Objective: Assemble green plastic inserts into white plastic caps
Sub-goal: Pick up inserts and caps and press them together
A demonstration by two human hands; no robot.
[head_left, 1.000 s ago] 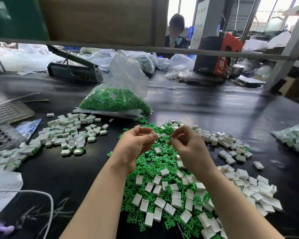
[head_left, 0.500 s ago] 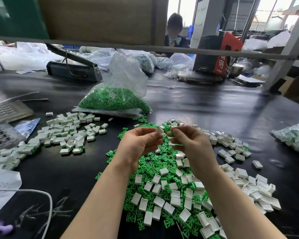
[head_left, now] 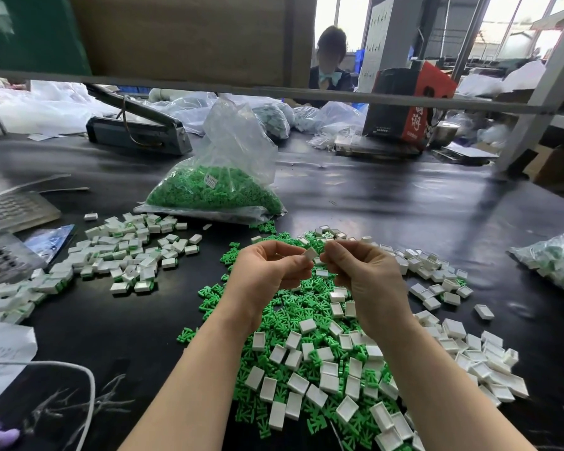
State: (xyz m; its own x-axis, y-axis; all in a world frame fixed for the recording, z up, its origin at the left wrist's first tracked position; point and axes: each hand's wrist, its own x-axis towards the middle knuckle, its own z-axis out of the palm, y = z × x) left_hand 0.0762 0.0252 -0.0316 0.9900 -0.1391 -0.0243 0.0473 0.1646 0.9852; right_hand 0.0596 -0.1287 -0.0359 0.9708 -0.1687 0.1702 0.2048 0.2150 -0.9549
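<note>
The white cap (head_left: pixel 310 255) is pinched in my left hand (head_left: pixel 267 271), raised above the loose pile in the middle of the bench (head_left: pixel 404 203). My right hand (head_left: pixel 362 271) is curled just beside it; whether it holds an insert, I cannot tell. I should line both pieces squarely before pressing.

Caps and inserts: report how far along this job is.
Done: a pile of assembled caps lies at left, green showing at their edges. In hand: the left hand pinches a white cap beside the right hand. Left: many loose green inserts, empty caps, plus a bag of inserts.
</note>
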